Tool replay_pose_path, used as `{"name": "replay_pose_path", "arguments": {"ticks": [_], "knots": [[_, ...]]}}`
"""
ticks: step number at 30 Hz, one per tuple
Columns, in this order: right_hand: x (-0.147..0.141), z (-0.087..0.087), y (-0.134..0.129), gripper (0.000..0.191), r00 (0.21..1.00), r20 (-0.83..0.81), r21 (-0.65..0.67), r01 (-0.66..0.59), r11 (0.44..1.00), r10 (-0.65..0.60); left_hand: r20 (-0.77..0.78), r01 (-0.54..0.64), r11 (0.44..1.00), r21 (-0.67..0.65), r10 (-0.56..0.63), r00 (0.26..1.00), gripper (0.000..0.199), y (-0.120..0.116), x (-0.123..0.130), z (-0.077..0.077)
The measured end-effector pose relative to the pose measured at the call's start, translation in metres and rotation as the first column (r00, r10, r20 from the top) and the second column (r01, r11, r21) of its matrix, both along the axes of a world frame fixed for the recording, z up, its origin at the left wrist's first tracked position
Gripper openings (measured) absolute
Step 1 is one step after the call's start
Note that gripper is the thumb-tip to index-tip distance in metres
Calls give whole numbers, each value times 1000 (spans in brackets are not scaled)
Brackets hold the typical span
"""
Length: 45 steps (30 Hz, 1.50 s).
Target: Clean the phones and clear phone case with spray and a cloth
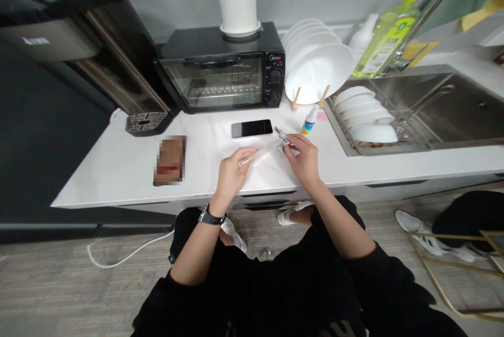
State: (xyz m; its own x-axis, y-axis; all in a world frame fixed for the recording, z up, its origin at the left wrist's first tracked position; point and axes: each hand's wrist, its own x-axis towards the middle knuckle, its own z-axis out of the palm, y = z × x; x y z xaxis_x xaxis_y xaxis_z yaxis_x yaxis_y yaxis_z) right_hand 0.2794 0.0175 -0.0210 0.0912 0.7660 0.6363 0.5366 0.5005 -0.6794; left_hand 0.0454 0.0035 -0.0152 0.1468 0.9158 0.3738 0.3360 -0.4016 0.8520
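Note:
My left hand [231, 175] is closed on one end of a thin, clear case that looks like a transparent phone case [263, 154], tilted above the counter. At its other end, my right hand [304, 159] pinches a small crumpled grey-and-white cloth or wipe [282, 136] against the case. Just beyond my hands a smartphone [252, 128] lies flat, its dark screen up. A small white spray bottle [310, 120] with a blue and yellow label stands past my right hand. Part of the case is hidden by my fingers.
A pixelated brown flat item [169, 161] lies to the left on the white counter [118, 174]. Behind stand a drink dispenser [118, 64], a toaster oven [220, 80] and racked white plates [318, 66]. To the right is a sink [464, 111] with bowls [366, 114]. Another person's shoe [417, 224] shows at right.

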Motion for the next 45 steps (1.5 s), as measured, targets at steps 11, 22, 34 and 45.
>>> {"name": "replay_pose_path", "arguments": {"ticks": [11,22,34,45], "knots": [[-2,-2,-9,23,977,-206,-118,-77,990,52,-105,17,888,459,35,994,19,32,14,73],[-7,22,-18,27,981,-157,127,134,983,-113,-286,239,783,574,-82,955,30,64,13,23],[-22,28,-11,39,984,150,280,54,958,-99,-231,231,810,539,-121,965,28,66,14,15],[-63,21,-19,43,966,258,358,-75,931,-21,-287,291,860,419,-179,941,42,67,10,12]]}}
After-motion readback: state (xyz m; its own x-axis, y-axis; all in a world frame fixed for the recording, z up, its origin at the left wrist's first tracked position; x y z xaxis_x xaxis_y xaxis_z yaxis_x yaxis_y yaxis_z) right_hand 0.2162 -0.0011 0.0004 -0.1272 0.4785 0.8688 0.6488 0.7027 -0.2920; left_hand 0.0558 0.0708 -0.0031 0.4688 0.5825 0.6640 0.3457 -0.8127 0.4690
